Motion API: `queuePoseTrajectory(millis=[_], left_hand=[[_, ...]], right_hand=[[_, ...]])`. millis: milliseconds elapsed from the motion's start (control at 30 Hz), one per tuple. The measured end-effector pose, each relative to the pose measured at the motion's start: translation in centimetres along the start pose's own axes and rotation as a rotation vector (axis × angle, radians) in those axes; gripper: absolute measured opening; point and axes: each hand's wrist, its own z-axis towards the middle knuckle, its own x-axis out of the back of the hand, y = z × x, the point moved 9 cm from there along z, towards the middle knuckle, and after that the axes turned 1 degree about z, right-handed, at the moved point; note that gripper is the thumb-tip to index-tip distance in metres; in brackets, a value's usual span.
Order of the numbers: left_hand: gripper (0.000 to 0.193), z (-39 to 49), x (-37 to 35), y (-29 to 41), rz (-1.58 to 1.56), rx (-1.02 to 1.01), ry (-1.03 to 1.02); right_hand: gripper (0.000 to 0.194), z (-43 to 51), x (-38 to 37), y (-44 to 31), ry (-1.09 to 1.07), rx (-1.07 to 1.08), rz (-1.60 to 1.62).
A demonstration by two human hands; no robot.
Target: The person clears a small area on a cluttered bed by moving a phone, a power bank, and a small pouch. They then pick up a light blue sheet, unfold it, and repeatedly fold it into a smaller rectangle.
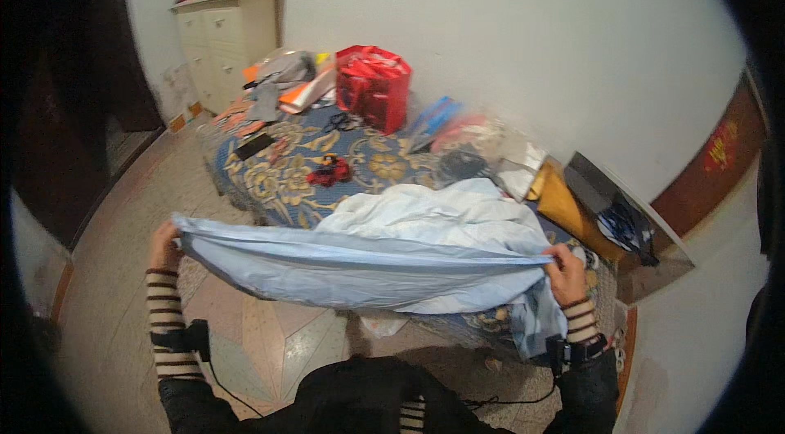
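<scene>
A large pale blue cloth (362,271) is stretched between my two hands, its upper edge nearly straight and its middle sagging in folds. At the left end, my left hand (164,245) pinches a corner over the floor. My right hand (565,274) grips the same edge at the other end, close to the sofa's right side. Behind the stretched part, the rest of the cloth (435,213), whiter in tone, lies crumpled on a blue floral-patterned seat (288,188). A bluish end of fabric (536,320) hangs below my right hand.
Beyond the cloth stand a red bag (374,87) and piled clothes and papers (285,81). A dark flat object (254,146) and a small red item (329,171) lie on the seat. At right are a yellow-brown bag (567,210) and an open box (644,250). A cabinet (227,50) stands back left.
</scene>
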Motion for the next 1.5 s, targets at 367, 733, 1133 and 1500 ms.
queuePoseTrajectory(millis=[367,733,1133,1500], left_hand=[[0.030,5.2,3.3,16.7,-0.086,-0.400,0.029],[0.019,10.2,6.5,9.1,-0.406,-0.266,0.151],[0.018,-5.0,-27.4,20.6,0.428,-0.920,-0.482],[0.034,-13.9,-44.4,15.4,0.640,-0.688,-0.895]], right_hand=[[0.017,-0.2,-0.2,-3.8,0.043,-0.021,0.242],[0.011,-0.3,1.9,-5.8,0.042,0.131,0.137],[0.012,2.3,-1.7,-12.4,-0.205,0.274,0.198],[0.012,4.5,-6.3,-17.3,-0.302,0.422,0.130]])
